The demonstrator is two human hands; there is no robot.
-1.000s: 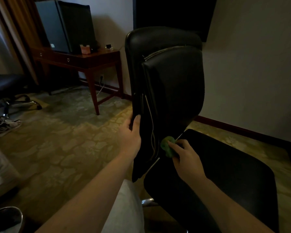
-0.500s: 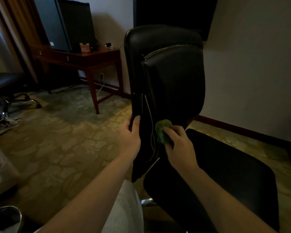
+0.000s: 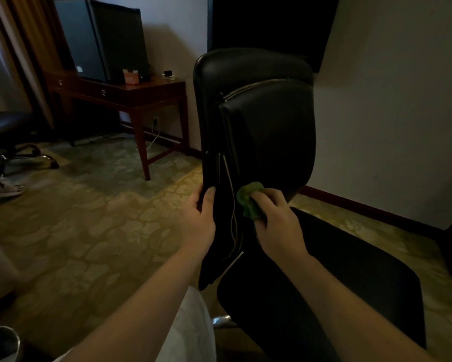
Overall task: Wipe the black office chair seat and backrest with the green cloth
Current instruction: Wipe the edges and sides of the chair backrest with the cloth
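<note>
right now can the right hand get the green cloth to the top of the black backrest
Probably yes: the right hand presses the green cloth on the lower black padded backrest, and nothing covers the padding above. The left hand grips only its side edge.

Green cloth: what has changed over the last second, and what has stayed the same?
The right hand slid the cloth up and slightly left along the lower backrest, away from the seat. It kept hold of the cloth throughout. The left hand still grips the backrest's side edge, and the chair has not shifted.
</note>
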